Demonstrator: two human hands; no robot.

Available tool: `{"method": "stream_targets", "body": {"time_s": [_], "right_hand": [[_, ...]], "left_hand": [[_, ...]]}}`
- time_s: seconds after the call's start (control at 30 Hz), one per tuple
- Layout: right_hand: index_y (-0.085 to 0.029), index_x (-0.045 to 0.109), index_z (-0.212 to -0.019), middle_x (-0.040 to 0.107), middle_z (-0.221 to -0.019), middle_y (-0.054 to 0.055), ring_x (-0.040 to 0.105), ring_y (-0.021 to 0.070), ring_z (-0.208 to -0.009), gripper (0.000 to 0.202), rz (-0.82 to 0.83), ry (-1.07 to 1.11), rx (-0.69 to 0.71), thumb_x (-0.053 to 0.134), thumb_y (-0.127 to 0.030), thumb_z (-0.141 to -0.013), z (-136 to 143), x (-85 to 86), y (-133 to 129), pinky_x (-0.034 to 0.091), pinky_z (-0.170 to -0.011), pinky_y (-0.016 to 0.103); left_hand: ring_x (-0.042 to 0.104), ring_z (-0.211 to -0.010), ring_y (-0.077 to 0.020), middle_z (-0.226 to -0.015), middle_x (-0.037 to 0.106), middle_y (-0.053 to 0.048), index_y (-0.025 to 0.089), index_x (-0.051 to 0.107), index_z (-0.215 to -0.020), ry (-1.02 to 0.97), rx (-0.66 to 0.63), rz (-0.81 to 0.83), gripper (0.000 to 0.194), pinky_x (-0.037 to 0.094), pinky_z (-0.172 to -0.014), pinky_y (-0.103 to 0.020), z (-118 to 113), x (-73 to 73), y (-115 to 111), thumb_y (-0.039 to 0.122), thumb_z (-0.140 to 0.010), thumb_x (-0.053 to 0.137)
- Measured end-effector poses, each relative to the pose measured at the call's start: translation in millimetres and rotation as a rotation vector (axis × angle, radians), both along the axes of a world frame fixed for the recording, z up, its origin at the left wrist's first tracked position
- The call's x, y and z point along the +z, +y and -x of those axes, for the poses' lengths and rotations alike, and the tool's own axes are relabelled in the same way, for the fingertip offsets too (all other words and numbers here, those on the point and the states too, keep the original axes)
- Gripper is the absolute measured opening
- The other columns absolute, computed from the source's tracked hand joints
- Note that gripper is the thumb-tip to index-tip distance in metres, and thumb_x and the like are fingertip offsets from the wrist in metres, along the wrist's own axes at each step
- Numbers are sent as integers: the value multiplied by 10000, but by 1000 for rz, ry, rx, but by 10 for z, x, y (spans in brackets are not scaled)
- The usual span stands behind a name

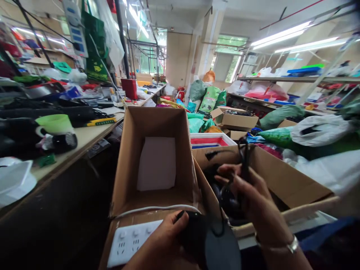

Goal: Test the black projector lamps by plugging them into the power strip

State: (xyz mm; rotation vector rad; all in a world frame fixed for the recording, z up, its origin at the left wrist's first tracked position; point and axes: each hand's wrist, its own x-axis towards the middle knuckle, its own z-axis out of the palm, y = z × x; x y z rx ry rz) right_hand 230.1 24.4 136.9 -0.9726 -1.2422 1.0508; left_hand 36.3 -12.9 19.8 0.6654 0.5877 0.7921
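Observation:
My left hand (171, 240) is closed around a black object (208, 238) with a wide rounded end, possibly headphones, but blur hides its exact kind. A thin black cable (222, 210) runs from this object up to my right hand (250, 191). Fingers of that hand are closed on a looped bundle of the cable above an open cardboard box (292, 180), where dark items lie partly hidden. Under my left forearm, a white power strip (132, 240) with several sockets rests on cardboard. Just beyond it stands a deep open carton (154, 123) with a white sheet on its bottom.
A workbench (92, 138) on the left holds a green cup (56, 125), a yellow cutter (101, 122) and a white plastic bin (17, 180). Stuffed bags (210, 99) and another cardboard box (236, 119) crowd the floor ahead. Shelves run along the right.

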Motion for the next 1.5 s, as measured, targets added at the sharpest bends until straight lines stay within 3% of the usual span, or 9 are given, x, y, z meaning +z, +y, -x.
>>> {"method": "stream_targets", "body": {"time_s": [0.1,0.2,0.43,0.67,0.9,1.07,1.17,1.3,1.5], "right_hand": [[-296,495,-1111,572,-1232,71,540,277,-1130,448,177,-120,111,631,-518,-747,103,-335,-321,477,-918,425],[-306,450,-1181,593,-1192,71,582,290,-1059,560,151,-291,175,647,-533,-709,242,-569,-615,502,-876,431],[-256,462,-852,604,-833,51,607,229,-753,213,-274,-744,-230,630,-255,-721,403,-931,-637,518,-656,364],[-227,483,-804,566,-721,39,564,216,-678,110,-370,-837,-272,578,-205,-753,501,-1088,-564,494,-593,356],[-176,483,-1167,620,-1068,113,650,186,-784,376,132,-401,-31,383,-431,-909,-4,-1086,-163,546,-728,356],[-172,628,-1068,651,-966,66,622,217,-870,503,14,-672,262,763,-300,-601,4,-1299,309,517,-809,358],[-188,633,-1099,638,-961,55,618,195,-848,528,-66,-720,351,769,-318,-605,277,-1404,376,514,-786,314],[-165,663,-762,606,-838,76,590,181,-725,264,-92,-777,192,514,-369,-840,427,-1456,424,499,-684,306],[-149,627,-838,607,-822,100,581,231,-752,260,-8,-779,-27,491,-370,-834,7,-1337,468,483,-715,365]], "left_hand": [[583,-630,-166,-772,606,-70,108,532,-982,215,146,-38,684,463,-533,-250,127,55,-19,648,-595,695],[605,-741,-217,-852,619,-100,108,520,-1004,476,274,-87,757,483,-565,-268,151,65,-24,714,-568,649],[627,-708,-243,-808,631,-81,142,569,-944,698,229,-119,575,498,-525,-290,107,-55,-201,670,-722,512],[606,-783,-238,-749,639,-51,142,547,-1034,856,104,-326,355,478,-693,-308,194,93,-360,367,-761,574],[547,-719,-178,-769,612,-9,170,498,-880,932,37,-379,164,406,-620,-249,232,388,-290,181,-716,497],[568,-811,-217,-845,641,-24,194,535,-886,813,-18,-344,199,421,-661,-264,274,565,-411,226,-698,590],[564,-823,-241,-836,630,-39,210,559,-874,887,-17,-314,198,431,-716,-301,327,736,-508,241,-684,604],[569,-760,-203,-798,609,-10,225,566,-909,975,-20,-318,245,439,-690,-277,518,910,-577,173,-670,575],[541,-669,-122,-748,564,25,189,465,-944,848,125,-374,207,435,-573,-199,1032,852,-457,174,-750,535]]}}
